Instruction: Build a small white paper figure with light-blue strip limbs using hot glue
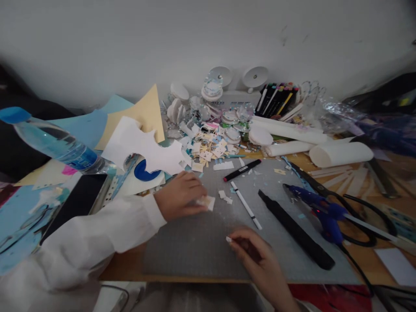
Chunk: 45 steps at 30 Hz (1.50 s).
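My left hand (pixel 182 195) is over the left part of the grey cutting mat (pixel 191 255), its fingers closed on a small whitish paper piece (pixel 207 202). Nearer the front edge, my right hand (pixel 255 255) pinches a tiny white scrap (pixel 229 239) between thumb and fingertip. Between the hands and beyond them lie a white marker (pixel 246 205), a black marker (pixel 242 170) with a pinkish end, and loose paper bits (pixel 225 197). A long black tool (pixel 295 229), its kind unclear, lies to the right of my right hand.
A blue hot glue gun (pixel 321 208) and black-handled scissors (pixel 349 212) lie at right. Paper scraps (pixel 208 145) are heaped at the back, beside marker pens (pixel 276 99) and white rolls (pixel 341 154). At left are a tilted water bottle (pixel 55 141), a phone (pixel 76 203) and cut paper sheets (pixel 152 147).
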Available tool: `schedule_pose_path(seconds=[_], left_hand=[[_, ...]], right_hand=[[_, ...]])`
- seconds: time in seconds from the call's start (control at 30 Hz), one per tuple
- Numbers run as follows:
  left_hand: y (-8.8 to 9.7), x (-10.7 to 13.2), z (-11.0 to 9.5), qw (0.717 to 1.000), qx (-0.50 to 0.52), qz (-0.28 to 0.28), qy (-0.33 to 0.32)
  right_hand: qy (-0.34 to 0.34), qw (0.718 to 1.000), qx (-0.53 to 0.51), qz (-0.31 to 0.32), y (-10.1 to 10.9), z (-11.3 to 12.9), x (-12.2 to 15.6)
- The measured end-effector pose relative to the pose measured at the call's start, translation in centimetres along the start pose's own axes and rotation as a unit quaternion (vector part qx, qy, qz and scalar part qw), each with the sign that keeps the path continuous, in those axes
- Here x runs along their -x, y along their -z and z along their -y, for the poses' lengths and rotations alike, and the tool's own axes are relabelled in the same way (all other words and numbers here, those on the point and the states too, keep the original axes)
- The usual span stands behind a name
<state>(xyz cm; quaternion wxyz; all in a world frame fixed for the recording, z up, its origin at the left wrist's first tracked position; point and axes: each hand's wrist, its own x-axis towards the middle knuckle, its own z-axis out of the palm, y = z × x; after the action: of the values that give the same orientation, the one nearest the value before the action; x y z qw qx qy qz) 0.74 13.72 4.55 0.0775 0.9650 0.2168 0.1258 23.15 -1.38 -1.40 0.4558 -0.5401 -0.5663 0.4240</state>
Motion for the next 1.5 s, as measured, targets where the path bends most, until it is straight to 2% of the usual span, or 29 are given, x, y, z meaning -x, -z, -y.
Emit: schedule_pose_path(seconds=[0.07, 0.17, 0.27, 0.37, 0.47, 0.57, 0.77, 1.1, 1.3, 1.4, 1.5], left_hand=[[-0.1, 1.5, -1.9, 1.000, 0.026, -0.016, -0.003], [-1.2, 3.8, -4.2, 0.999, 0.033, -0.030, 0.014], [-2.8, 5.8, -5.5, 0.997, 0.034, -0.034, 0.060], [-3.8, 7.3, -6.3, 0.989, 0.054, -0.062, 0.125], [-4.2, 8.3, -6.8, 0.973, 0.079, -0.095, 0.193], [-4.7, 8.9, -7.2, 0.962, 0.108, -0.113, 0.226], [-5.6, 9.2, -7.0, 0.957, 0.132, -0.130, 0.223], [-5.2, 9.0, -7.1, 0.953, 0.141, -0.120, 0.238], [-5.0, 8.8, -7.1, 0.951, 0.141, -0.113, 0.252], [-5.0, 8.9, -7.2, 0.951, 0.140, -0.110, 0.251], [-5.2, 9.0, -7.2, 0.952, 0.131, -0.112, 0.253]], right_hand=[[0.001, 1.000, -0.001, 0.002, 0.0, 0.0, 0.1], [0.025, 1.000, 0.003, 0.012, -0.2, 0.2, 0.0], [0.051, 0.997, 0.054, 0.034, -0.7, 0.6, -0.1], [0.072, 0.990, 0.100, 0.061, -1.6, 1.0, -0.3], [0.097, 0.985, 0.117, 0.083, -2.6, 1.0, -0.6], [0.119, 0.978, 0.140, 0.097, -3.5, 1.0, -0.8], [0.136, 0.971, 0.173, 0.097, -4.7, 1.2, -1.1], [0.142, 0.960, 0.215, 0.110, -5.6, 1.7, -1.5], [0.079, 0.983, 0.136, 0.098, -5.2, 1.9, -2.1], [-0.013, 0.997, 0.048, 0.059, -4.2, 2.3, -2.6], [-0.117, 0.990, -0.080, 0.011, -2.8, 3.2, -2.5]])
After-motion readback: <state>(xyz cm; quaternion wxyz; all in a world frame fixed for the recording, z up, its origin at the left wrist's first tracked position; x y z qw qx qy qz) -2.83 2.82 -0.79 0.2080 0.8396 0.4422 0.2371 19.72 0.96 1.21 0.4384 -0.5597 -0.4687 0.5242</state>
